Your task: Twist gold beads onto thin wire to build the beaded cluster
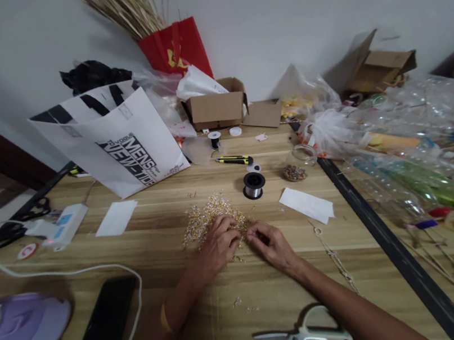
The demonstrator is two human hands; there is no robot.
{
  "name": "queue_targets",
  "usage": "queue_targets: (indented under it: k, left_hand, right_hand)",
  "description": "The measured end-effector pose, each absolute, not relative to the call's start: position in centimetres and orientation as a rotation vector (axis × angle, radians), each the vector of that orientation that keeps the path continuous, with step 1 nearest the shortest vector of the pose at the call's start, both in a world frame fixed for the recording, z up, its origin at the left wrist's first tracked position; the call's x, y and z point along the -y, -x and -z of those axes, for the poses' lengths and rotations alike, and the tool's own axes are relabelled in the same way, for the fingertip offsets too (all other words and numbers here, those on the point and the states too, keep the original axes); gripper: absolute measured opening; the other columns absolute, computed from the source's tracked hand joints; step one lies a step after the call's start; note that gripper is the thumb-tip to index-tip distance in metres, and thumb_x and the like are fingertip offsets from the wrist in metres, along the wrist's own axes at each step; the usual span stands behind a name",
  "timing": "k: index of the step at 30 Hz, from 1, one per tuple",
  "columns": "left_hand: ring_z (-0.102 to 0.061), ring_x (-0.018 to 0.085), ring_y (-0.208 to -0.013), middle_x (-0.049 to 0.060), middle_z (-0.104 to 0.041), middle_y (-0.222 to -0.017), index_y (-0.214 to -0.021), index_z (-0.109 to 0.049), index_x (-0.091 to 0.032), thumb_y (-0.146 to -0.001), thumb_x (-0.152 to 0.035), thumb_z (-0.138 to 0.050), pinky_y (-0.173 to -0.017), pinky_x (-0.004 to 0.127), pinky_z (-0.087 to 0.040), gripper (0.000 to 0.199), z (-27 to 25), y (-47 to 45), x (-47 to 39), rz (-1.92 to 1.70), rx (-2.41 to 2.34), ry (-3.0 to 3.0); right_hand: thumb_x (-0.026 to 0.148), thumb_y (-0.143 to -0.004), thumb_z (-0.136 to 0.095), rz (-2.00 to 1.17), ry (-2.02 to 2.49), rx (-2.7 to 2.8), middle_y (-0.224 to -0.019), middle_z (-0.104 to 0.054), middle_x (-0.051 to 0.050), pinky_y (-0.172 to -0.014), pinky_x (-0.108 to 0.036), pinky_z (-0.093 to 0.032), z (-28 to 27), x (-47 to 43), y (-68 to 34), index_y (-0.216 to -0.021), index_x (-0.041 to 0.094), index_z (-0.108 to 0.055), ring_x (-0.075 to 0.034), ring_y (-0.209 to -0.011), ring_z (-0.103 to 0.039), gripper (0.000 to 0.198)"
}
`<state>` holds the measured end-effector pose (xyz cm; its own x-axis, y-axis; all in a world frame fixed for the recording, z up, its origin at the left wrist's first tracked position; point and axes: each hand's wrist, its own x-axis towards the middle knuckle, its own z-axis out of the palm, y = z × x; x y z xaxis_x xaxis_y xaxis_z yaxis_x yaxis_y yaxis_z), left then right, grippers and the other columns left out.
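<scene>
A loose pile of small gold and silver beads [205,213] is spread on the wooden table. Over its right part lies my left hand [220,243], fingers bent and drawn together among the beads; whatever is under the fingertips is hidden. Just right of the pile, my right hand [271,244] is closed in a pinch, thumb against forefinger, on something too small to make out. The two hands are close but apart. Behind them stands a spool of fine silvery wire [254,185]. A few stray beads [237,302] lie nearer me.
Scissors [305,335] lie by my right forearm, near a knotted cord [334,256]. A glass jar [296,164], a yellow-black utility knife [234,160] and a white paper bag [116,144] stand behind. To the left are a power strip [64,225] and a phone [101,331].
</scene>
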<state>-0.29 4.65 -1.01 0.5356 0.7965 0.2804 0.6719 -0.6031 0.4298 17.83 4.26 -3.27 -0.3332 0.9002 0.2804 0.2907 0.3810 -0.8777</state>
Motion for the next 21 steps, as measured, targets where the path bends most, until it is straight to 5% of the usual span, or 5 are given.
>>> queue_targets:
  k: [21]
  left_hand:
    - [-0.043,0.021,-0.108,0.007,-0.057,-0.101,-0.083,-0.067,-0.017,-0.082,-0.016,-0.056,-0.095,0.039,-0.039,0.01,1.28,-0.07,-4.64,-0.68,-1.185,-2.473]
  right_hand:
    - [0.028,-0.085,-0.049,-0.941,1.02,1.831,-0.067,-0.053,-0.002,-0.057,-0.024,-0.038,3.09,-4.27,-17.81,-0.074,0.017,-0.057,-0.013,-0.06,-0.047,0.018]
